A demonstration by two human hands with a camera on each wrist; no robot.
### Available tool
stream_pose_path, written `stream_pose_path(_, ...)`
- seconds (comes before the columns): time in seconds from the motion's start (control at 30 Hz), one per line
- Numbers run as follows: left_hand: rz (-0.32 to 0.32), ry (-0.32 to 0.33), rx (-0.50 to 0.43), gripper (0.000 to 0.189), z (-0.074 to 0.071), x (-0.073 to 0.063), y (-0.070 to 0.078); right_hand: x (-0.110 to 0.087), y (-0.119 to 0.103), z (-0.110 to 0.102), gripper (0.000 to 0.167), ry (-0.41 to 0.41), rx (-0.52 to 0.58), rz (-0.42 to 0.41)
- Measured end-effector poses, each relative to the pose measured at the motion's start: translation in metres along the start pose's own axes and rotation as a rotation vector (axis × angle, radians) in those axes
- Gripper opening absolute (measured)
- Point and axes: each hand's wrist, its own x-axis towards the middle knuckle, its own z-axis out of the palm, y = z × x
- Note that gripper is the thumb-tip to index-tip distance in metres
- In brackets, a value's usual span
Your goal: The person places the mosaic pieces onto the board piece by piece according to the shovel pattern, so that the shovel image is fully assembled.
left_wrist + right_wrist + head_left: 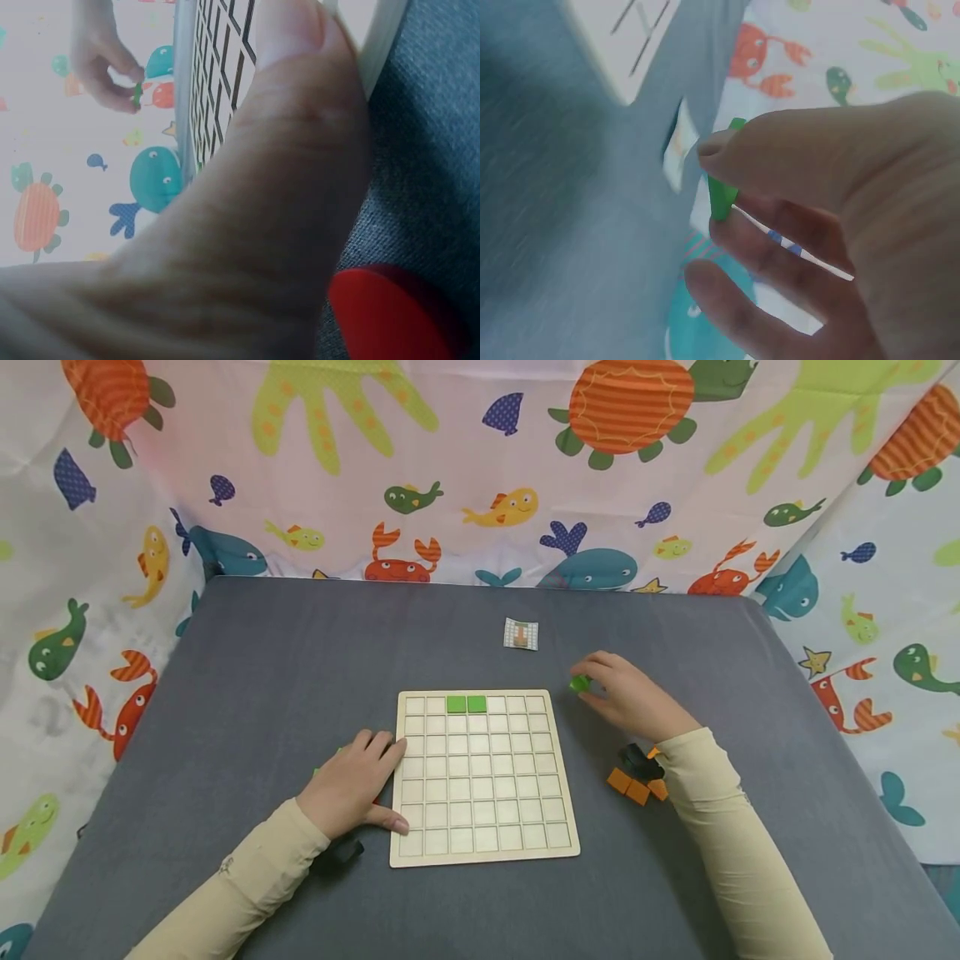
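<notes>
A square wooden grid board lies on the grey table, with two green square tiles side by side in its top row. My left hand rests on the board's left edge, thumb on its face near the lower left. To the right of the board's upper right corner, my right hand pinches a green tile between thumb and fingertips, held up off the table. Under my left hand, a red piece partly shows beside the thumb.
A small printed card lies behind the board. Several orange tiles and a black piece sit by my right sleeve. Another black piece is partly hidden below my left hand. A sea-animal cloth hangs around the table.
</notes>
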Motion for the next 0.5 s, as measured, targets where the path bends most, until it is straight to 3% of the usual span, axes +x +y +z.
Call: stream_pose_path(0.5, 0.020, 0.046, 0.022, 0.104, 0.003, -0.001, -0.002, 0.045, -0.038, 0.018, 0.033, -0.129, 0.025, -0.087)
